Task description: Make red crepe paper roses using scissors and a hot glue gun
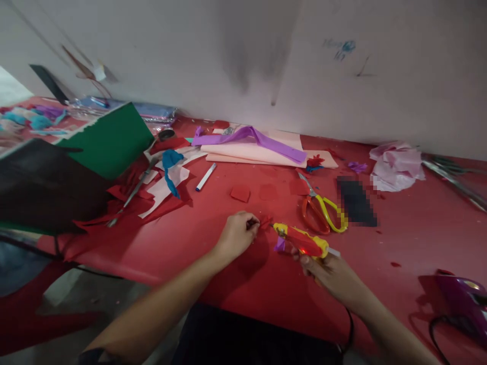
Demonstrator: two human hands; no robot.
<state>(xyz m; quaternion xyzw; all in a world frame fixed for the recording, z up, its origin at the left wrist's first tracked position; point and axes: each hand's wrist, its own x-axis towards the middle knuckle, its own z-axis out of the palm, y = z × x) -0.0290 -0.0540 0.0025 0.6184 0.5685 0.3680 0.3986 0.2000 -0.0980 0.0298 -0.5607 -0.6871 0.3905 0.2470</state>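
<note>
Behind the red surface [411, 243] is a wall [182, 56]. A pen [206, 177] lies at eleven o'clock from the left hand [234, 238]. That hand's fingers nearly meet, pinching a small red scrap [265, 221]. The right hand [327, 274] wraps its fingers around a glue gun [300, 240], tip beside the scrap. Scissors [316, 215] lie at the gun's one o'clock.

glue gun [301, 240]: yellow-red, glowing red spot, nozzle leftward | red paper piece [265, 222]: small, crumpled, at nozzle

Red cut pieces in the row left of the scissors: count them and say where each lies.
3: a red piece beyond the left hand, a fainter piece right of that, and a third piece beside the scissors. Others may be hidden.
</note>
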